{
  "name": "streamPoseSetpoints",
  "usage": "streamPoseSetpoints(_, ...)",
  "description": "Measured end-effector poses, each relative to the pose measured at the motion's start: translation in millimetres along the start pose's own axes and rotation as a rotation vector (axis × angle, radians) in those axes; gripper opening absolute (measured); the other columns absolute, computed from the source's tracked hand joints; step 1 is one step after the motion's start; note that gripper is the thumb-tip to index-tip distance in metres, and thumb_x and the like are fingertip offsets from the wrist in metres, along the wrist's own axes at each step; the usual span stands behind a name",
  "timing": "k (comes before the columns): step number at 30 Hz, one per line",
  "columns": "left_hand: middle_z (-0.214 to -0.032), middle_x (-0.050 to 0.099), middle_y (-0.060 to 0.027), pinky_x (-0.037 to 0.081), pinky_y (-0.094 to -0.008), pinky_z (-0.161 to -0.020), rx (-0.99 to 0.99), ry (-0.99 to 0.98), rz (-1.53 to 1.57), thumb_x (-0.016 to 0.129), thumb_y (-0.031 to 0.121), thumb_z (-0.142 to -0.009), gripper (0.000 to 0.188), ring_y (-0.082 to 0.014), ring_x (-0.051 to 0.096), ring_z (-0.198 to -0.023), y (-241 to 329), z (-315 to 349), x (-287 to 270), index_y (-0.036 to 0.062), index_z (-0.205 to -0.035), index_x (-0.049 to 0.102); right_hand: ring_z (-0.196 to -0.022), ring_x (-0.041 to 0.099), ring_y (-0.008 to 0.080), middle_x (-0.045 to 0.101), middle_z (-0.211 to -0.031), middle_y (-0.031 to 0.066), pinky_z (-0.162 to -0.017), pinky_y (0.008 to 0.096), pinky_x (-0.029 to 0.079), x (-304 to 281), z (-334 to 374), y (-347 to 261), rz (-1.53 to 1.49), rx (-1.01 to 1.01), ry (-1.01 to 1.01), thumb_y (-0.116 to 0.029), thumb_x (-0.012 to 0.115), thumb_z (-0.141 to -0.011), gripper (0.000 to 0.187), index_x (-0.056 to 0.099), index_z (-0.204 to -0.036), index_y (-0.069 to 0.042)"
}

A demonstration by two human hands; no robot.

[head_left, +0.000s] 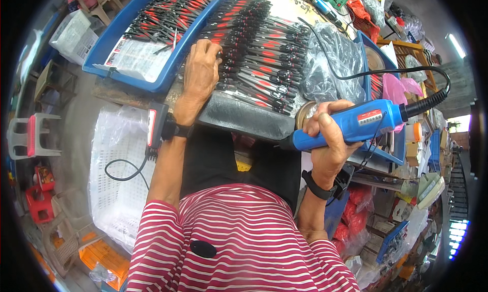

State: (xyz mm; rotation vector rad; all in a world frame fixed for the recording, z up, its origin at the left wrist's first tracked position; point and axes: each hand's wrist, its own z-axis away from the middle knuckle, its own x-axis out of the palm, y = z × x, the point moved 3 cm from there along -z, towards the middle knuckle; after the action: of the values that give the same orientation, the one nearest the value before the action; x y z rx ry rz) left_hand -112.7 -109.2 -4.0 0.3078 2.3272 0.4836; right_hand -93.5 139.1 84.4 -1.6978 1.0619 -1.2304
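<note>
My right hand [331, 127] is wrapped round a blue electric screwdriver [363, 120], its black tip pointing left beside the bench edge and its thick cord leaving at the right. At the left end of a long heap of slim black, red and grey tools [264, 63], my left hand [201, 71] rests with bent fingers. Whatever those fingers pinch is hidden by the hand. The tools lie in stacked rows on the bench; their exact kind cannot be made out. A blue tray [124, 82] just left of this hand holds many similar pieces and a printed sheet.
A dark padded bench edge [244, 116] runs before me. Clear plastic bags [333, 63] lie right of the heap, near another blue bin [399, 149]. A white plastic-lined basket [114, 175] stands at lower left. The screwdriver's black cord [376, 73] loops over the right side.
</note>
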Motion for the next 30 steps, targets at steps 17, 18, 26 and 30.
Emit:
streamPoseSetpoints(17,-0.086,0.053,-0.0004,0.042,-0.0232,-0.068,-0.529,-0.330,0.801,0.057,0.011,-0.088,0.024,-0.0097,0.049,-0.076,79.4,46.9,-48.3,0.0000,-0.109,0.052,-0.054,0.053,0.0157,0.056,-0.070,0.0105,-0.054,0.0301,0.046,2.8,-9.4,0.0,-0.096,-0.063,0.095,-0.002,0.062,-0.073,0.018,0.054,-0.088,0.002)
streamPoseSetpoints(18,-0.084,0.051,0.0019,0.041,-0.0212,-0.067,-0.625,-0.404,0.950,0.056,0.011,-0.089,0.024,-0.0069,0.047,-0.075,87.0,59.0,-44.3,-0.0008,-0.109,0.051,-0.054,0.053,0.0158,0.056,-0.069,0.0105,-0.054,0.0300,0.046,3.4,-10.0,0.5,-0.099,-0.064,0.105,-0.002,0.063,-0.073,0.017,0.055,-0.087,0.003)
streamPoseSetpoints(26,-0.065,0.053,-0.0083,0.045,-0.0245,-0.040,-0.946,-0.452,1.344,0.053,0.007,-0.086,0.029,-0.0129,0.052,-0.046,120.8,112.3,-6.0,-0.0023,-0.110,0.038,-0.053,0.054,0.0167,0.057,-0.070,0.0123,-0.053,0.0319,0.046,13.7,-13.1,8.6,0.085,-0.205,0.044,0.000,0.063,-0.073,0.018,0.056,-0.089,0.004)
streamPoseSetpoints(30,-0.066,0.055,-0.0089,0.042,-0.0240,-0.037,-0.987,-0.418,1.355,0.052,0.006,-0.086,0.031,-0.0124,0.050,-0.044,121.7,119.0,3.6,0.0009,-0.113,0.037,-0.053,0.055,0.0168,0.057,-0.064,0.0103,-0.054,0.0300,0.047,17.7,-12.9,12.4,0.119,-0.230,0.002,0.001,0.063,-0.072,0.021,0.056,-0.091,0.005)
